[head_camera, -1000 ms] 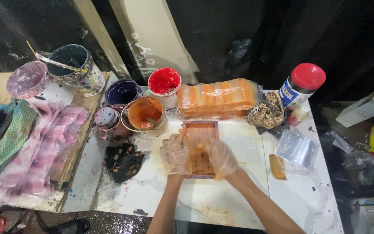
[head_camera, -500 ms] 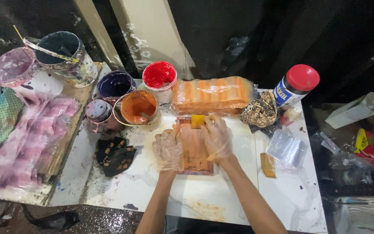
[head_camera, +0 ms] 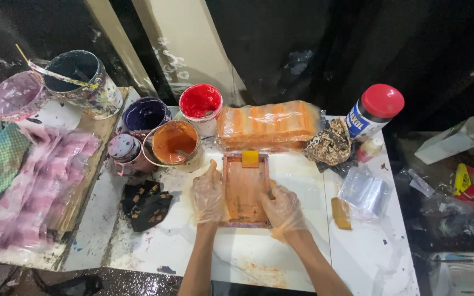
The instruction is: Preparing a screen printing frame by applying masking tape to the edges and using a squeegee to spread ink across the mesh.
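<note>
A small rectangular frame (head_camera: 245,189) smeared with orange paint lies flat on the white table (head_camera: 303,252). A yellow-orange scraper block (head_camera: 250,158) rests at its far end. My left hand (head_camera: 208,193), in a clear plastic glove, presses along the frame's left edge. My right hand (head_camera: 282,207), also gloved, grips the frame's right near corner. Just beyond the frame lies an orange-stained cloth bundle wrapped in plastic (head_camera: 270,124). An open pot of orange paint (head_camera: 174,144) stands to the frame's far left.
Pots of red (head_camera: 200,102) and dark purple paint (head_camera: 145,115) stand behind. Two larger stained buckets (head_camera: 80,82) sit far left. A red-capped jar (head_camera: 374,112), patterned cloth (head_camera: 330,143), clear plastic bag (head_camera: 366,192), dark rag (head_camera: 146,203) and pink stained plastic sheets (head_camera: 34,186) surround the frame.
My right hand has drawn back from the scraper block at the frame's far end to the near right corner. My left hand stays on the left edge.
</note>
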